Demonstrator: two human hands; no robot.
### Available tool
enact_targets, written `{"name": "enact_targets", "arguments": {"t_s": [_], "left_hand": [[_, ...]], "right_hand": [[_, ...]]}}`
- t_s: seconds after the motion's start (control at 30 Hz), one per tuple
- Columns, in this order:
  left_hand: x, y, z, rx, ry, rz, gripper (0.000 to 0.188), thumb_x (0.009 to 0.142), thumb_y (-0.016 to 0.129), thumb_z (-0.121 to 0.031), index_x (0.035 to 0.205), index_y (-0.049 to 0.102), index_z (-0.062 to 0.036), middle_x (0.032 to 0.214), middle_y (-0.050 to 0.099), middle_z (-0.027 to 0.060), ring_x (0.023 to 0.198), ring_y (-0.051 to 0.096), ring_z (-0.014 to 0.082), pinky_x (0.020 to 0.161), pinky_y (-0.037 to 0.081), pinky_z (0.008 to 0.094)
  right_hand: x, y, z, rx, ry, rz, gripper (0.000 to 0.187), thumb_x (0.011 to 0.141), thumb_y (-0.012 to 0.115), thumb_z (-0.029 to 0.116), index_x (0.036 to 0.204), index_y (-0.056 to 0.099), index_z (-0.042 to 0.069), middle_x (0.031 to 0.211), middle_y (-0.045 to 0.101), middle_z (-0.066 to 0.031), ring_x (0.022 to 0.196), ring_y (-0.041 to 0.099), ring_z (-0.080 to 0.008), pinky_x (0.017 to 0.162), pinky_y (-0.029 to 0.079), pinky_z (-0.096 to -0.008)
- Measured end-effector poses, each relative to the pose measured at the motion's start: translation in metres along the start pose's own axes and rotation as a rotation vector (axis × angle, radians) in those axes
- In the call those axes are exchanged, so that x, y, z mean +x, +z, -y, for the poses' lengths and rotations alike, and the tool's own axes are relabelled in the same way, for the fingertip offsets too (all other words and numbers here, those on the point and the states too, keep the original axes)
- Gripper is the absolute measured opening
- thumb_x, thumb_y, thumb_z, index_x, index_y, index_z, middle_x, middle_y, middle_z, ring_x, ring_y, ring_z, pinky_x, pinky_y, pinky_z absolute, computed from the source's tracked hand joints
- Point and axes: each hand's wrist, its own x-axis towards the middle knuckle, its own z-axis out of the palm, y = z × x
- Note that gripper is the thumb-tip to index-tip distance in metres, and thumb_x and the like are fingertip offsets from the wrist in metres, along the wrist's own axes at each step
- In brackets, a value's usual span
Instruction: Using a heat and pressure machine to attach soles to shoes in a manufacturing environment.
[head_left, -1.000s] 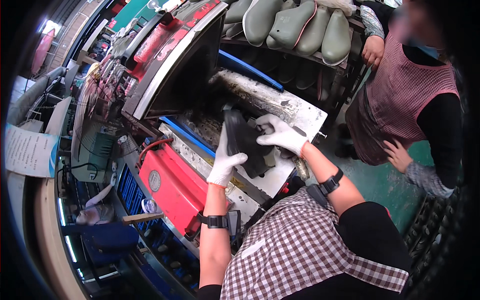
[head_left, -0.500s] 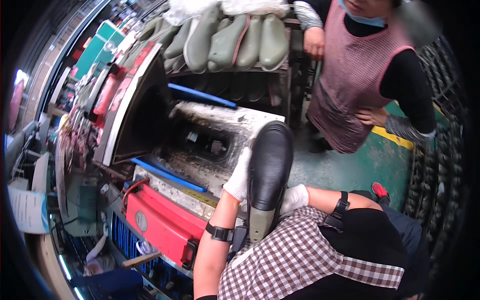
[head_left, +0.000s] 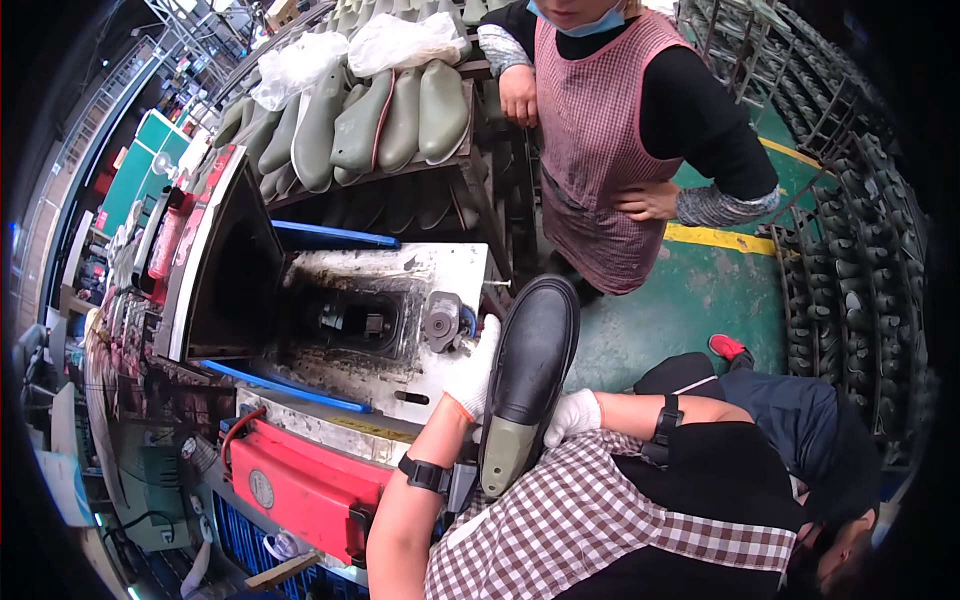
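Observation:
A black leather shoe stands toe up in front of my body, with its toe leaning a little to the right. Out of its opening, at the lower end, comes a grey-green shoe last with small holes in it. My left hand, in a white knitted glove, grips the left side of the shoe; part of its fingers is hidden behind it. On the right, low by the last, my gloved right hand is closed against the shoe's edge. Its fingertips are hidden.
Left of the shoe is a machine with a stained white plate, a round grey fitting, blue rails and a red cover. Lasts fill a rack behind it. A co-worker in a pink apron stands opposite; another person is at lower right.
The view has swung right and shows more of the far racks. The shoe's toe has dropped slightly and leans more to the right. Both hands keep their hold; the round fitting has come into sight.

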Motion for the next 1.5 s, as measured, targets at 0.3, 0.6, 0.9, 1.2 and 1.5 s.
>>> {"name": "enact_targets", "arguments": {"t_s": [0.3,0.6,0.9,1.2,1.5], "left_hand": [[-0.008,0.013,0.008,0.030,-0.043,-0.030,0.081,0.109,0.044,-0.071,0.149,0.060,-0.0019,0.135,0.074,0.0148,0.113,0.074,0.0239,0.102,0.062,0.0375],[-0.012,0.009,0.013,-0.009,0.028,-0.039,0.080,0.110,0.045,-0.070,0.145,0.062,-0.0007,0.130,0.075,0.0167,0.107,0.076,0.0251,0.098,0.064,0.0395],[-0.005,-0.014,0.017,-0.038,0.155,-0.059,0.069,0.112,0.049,-0.063,0.141,0.064,-0.0014,0.121,0.076,0.0101,0.101,0.072,0.0187,0.085,0.062,0.0336],[-0.009,-0.043,0.010,-0.151,0.353,-0.161,0.066,0.110,0.053,-0.061,0.139,0.063,-0.0017,0.121,0.074,0.0123,0.103,0.072,0.0225,0.089,0.062,0.0369],[-0.040,-0.088,0.023,-0.481,0.599,0.245,0.064,0.109,0.057,-0.059,0.137,0.063,-0.0020,0.122,0.072,0.0145,0.105,0.072,0.0262,0.092,0.062,0.0401]], "right_hand": [[-0.002,-0.013,-0.016,-0.077,-0.021,0.105,0.084,0.077,0.092,0.005,0.153,0.057,-0.003,0.155,0.063,-0.0136,0.141,0.059,-0.0245,0.124,0.042,-0.0431],[-0.010,0.010,-0.007,-0.026,0.013,0.055,0.084,0.077,0.092,0.002,0.153,0.058,-0.002,0.155,0.063,-0.0129,0.142,0.057,-0.0233,0.124,0.042,-0.0411],[0.004,-0.003,-0.005,-0.051,-0.001,0.053,0.087,0.076,0.092,0.001,0.155,0.055,0.000,0.158,0.060,-0.0120,0.145,0.054,-0.0239,0.125,0.040,-0.0424],[0.013,-0.012,0.006,-0.053,0.100,0.067,0.086,0.084,0.089,0.011,0.160,0.049,0.002,0.161,0.056,-0.0133,0.150,0.051,-0.0274,0.128,0.037,-0.0478],[0.071,0.026,0.035,-0.062,0.233,-0.052,0.077,0.100,0.080,0.023,0.164,0.042,0.005,0.165,0.051,-0.0103,0.153,0.047,-0.0260,0.128,0.035,-0.0501]]}}
